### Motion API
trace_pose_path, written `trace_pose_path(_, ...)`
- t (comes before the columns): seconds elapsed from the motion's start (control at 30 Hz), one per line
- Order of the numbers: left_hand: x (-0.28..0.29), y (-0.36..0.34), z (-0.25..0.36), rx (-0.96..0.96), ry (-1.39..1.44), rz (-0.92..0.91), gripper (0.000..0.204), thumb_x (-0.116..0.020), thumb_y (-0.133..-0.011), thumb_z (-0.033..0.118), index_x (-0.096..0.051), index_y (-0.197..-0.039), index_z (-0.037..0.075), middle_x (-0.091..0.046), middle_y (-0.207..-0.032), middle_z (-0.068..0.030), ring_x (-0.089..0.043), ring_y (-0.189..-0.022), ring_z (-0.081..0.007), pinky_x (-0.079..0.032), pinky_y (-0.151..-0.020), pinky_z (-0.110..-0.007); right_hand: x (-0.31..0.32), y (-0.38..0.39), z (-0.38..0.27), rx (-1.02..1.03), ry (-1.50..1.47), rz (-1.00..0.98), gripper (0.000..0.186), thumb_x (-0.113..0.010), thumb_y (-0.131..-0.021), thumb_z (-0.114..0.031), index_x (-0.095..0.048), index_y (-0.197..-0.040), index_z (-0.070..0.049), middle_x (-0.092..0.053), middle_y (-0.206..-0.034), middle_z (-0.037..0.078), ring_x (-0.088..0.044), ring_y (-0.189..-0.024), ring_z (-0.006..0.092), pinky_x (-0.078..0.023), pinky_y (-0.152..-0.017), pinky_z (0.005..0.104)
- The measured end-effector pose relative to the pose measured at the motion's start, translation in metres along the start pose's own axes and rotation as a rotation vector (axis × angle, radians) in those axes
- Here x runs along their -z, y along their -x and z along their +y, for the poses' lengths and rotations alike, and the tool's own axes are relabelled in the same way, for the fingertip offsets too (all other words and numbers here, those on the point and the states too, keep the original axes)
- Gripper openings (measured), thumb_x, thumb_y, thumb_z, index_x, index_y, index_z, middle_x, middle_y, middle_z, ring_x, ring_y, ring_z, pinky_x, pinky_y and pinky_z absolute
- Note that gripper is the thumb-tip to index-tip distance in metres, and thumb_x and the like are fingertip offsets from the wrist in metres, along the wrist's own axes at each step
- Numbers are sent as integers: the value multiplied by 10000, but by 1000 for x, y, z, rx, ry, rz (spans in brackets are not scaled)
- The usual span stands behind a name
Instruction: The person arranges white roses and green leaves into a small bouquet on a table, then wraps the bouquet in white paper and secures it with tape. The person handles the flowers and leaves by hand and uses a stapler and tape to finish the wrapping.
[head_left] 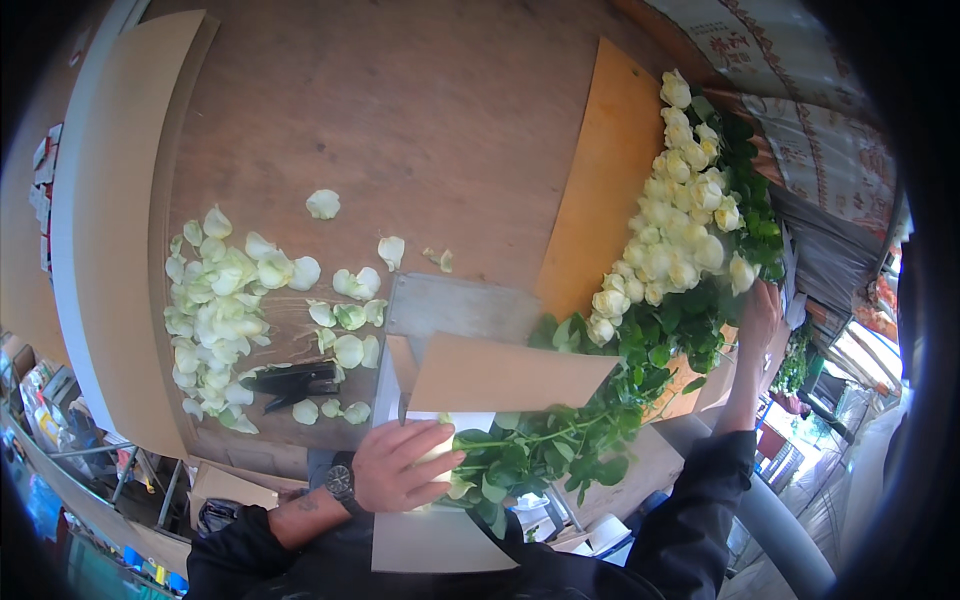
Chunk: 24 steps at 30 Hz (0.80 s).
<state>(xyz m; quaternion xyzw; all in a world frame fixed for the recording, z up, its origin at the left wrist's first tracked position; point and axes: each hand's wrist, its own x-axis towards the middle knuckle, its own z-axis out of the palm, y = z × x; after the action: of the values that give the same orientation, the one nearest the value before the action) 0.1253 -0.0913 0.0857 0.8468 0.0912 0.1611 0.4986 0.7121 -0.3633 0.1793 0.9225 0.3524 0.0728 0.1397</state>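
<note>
My left hand (405, 465) is closed around a pale rose head (440, 455) low in the centre; its leafy green stem (545, 440) stretches right. A brown cardboard flap (505, 370) stands just above it. My right hand (759, 315) reaches up at the right edge of a long bunch of white roses (665, 250), near a single bloom; its fingertips are partly hidden among leaves, so what they hold is unclear. Loose white petals (215, 305) lie heaped on the brown worktable (380, 130) at the left, with a black stapler-like tool (295, 378) among them.
An orange-tan board (578, 180) lies under the roses. A grey plate (460, 300) sits behind the flap. Long card sheets (115, 230) run along the left. Printed wrapping (800, 150) is at the upper right, a grey tube (770, 530) at the lower right, clutter beyond the table edges.
</note>
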Motion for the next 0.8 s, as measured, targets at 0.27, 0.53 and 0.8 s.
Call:
trace_pose_path(0.27, -1, 1, -1, -6, -5, -17, 429, -766, -880, 371, -720, -1269, 196, -635, -1393, -60, -611, -1189, -261, -479, -969, -405, -17, 37, -25, -125, -70, -345, 387, -685, -890, -16, -673, -1276, 13, -701, -1205, 246, -673, -1144, 391, -524, -985, 451)
trace_pose_path(0.53, 0, 0, 1, -5, -7, -20, 461, -767, -884, 353, -698, -1313, 199, -638, -1401, -72, -632, -1190, -262, -509, -954, -407, -5, -21, -29, -29, -261, 52, 367, -647, -921, 4, -698, -1270, -98, -738, -1157, 117, -714, -1029, 315, -547, -902, 402)
trace_pose_path(0.8, 0, 1, 0, -18, -7, -2, 430, -751, -899, 375, -715, -1274, 168, -629, -1398, -92, -617, -1186, -286, -489, -984, -434, -28, -27, -18, -162, -16, -164, 354, -603, -942, -99, -668, -1289, -127, -675, -1196, 134, -644, -1082, 407, -509, -918, 464)
